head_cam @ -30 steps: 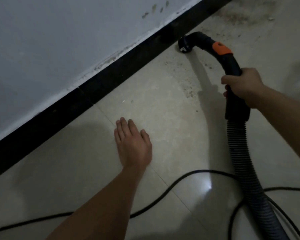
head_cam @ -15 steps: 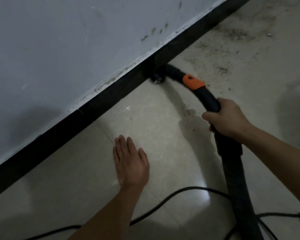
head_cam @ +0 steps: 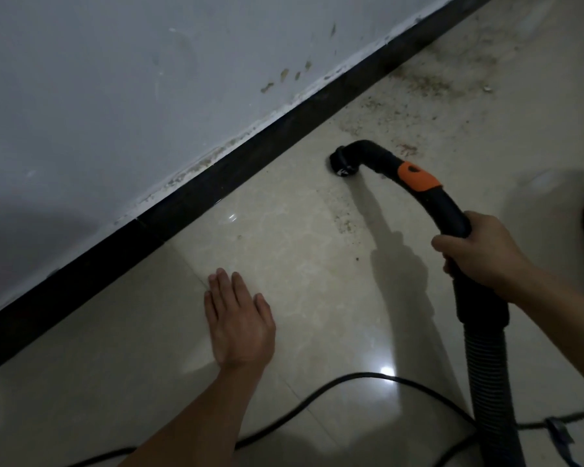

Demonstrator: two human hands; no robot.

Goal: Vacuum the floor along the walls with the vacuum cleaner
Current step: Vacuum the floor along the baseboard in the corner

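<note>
now the right hand has its fingers curled tight round the black curved handle of the vacuum cleaner, just behind the orange collar. the nozzle tip is down on the tiled floor, near the black skirting board but apart from it. left hand lies flat on the tile, fingers straight and close together, holding nothing. brown dust is scattered beyond the nozzle. ribbed hose trails back, and a black power cord loops across the floor behind both arms.
</note>
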